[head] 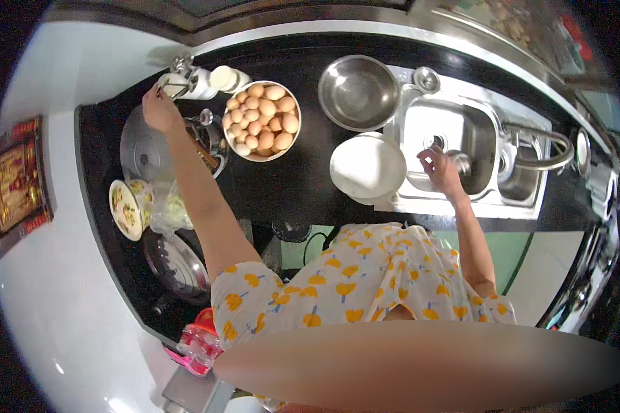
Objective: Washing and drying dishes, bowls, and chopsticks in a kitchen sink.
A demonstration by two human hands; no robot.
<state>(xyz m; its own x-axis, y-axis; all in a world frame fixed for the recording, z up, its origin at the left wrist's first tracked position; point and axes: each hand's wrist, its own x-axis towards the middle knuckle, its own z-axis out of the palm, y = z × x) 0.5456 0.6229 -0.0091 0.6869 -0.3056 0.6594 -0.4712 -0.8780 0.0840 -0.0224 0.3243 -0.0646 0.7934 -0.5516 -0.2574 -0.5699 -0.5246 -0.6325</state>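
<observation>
My left hand (161, 109) reaches to the back left corner of the counter, its fingertips at a metal piece (174, 88) beside white-lidded jars (227, 79). Whether the fingers grip it is unclear. Over the larger basin of the stainless steel sink (475, 129) is my right hand (443, 173), fingers loosely curled, with nothing visible in them. A round shiny metal object (461, 162) shows in the basin just behind that hand. Between my arms stand a white bowl heaped with brown eggs (262, 121), a steel bowl (359, 93) and a white bowl (368, 165).
A curved faucet (547, 149) arches over the sink's right side. Near my left arm are a clear plastic bag (168, 211), a patterned bowl (126, 210) and a round metal lid (178, 266). A red-and-clear plastic container (201, 343) sits at the lower left.
</observation>
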